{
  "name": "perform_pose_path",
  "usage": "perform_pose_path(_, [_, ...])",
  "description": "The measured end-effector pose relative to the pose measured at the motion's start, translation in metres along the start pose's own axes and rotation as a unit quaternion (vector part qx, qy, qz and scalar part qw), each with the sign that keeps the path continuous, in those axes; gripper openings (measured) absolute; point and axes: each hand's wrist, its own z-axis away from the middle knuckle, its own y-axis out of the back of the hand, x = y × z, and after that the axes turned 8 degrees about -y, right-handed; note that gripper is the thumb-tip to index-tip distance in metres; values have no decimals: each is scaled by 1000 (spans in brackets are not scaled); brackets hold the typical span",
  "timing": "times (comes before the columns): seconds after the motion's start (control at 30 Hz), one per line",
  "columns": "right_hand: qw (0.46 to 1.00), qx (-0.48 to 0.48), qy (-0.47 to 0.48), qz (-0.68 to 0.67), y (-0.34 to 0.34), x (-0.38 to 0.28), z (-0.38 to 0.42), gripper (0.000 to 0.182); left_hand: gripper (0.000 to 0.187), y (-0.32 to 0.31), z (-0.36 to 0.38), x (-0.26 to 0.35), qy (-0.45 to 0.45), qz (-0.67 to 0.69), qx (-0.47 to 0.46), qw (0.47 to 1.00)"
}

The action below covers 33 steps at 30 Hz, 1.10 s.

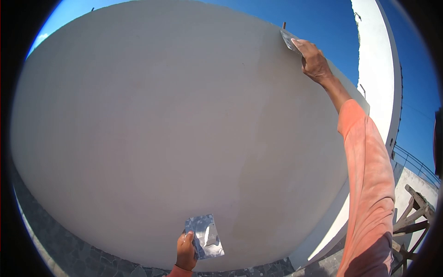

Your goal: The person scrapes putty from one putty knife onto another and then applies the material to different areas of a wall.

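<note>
My right hand (316,63) is raised near the top edge of a grey wall (184,115), wrapped round a flat metal putty knife (289,40). Its blade lies at the wall face, close under the top edge. Low in front of the wall, my left hand (186,251) grips a wider metal scraper plate (204,236), the thumb on its face. Some pale filler appears to sit on that plate. A darker, damp-looking patch (272,129) runs down the wall's right part.
A short rod (284,25) sticks up from the wall's top edge. A white column (380,69) stands at the right, with a railing (415,164) beyond it. Wooden trestle parts (413,217) are at the lower right. Dark stone paving (83,247) runs along the wall's foot.
</note>
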Motion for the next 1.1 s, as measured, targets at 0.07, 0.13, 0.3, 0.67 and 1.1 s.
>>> perform_pose_path(0.07, [1000,15,24,0,-1,-5,10,60,18,13,-4,-8,2,-2,-19,1000])
perform_pose_path(0.13, [1000,16,20,5,0,-17,25,61,22,20,-8,-13,1,-1,-31,1000])
perform_pose_path(0.3, [999,23,28,12,2,-45,62,63,21,29,-12,-19,-2,3,-44,999])
perform_pose_path(0.67, [998,34,37,30,4,-85,118,58,17,14,-4,-2,9,-17,-28,999])
perform_pose_path(1.1, [992,12,128,-7,48,-109,159,41,18,24,-11,-14,3,-20,-13,1000])
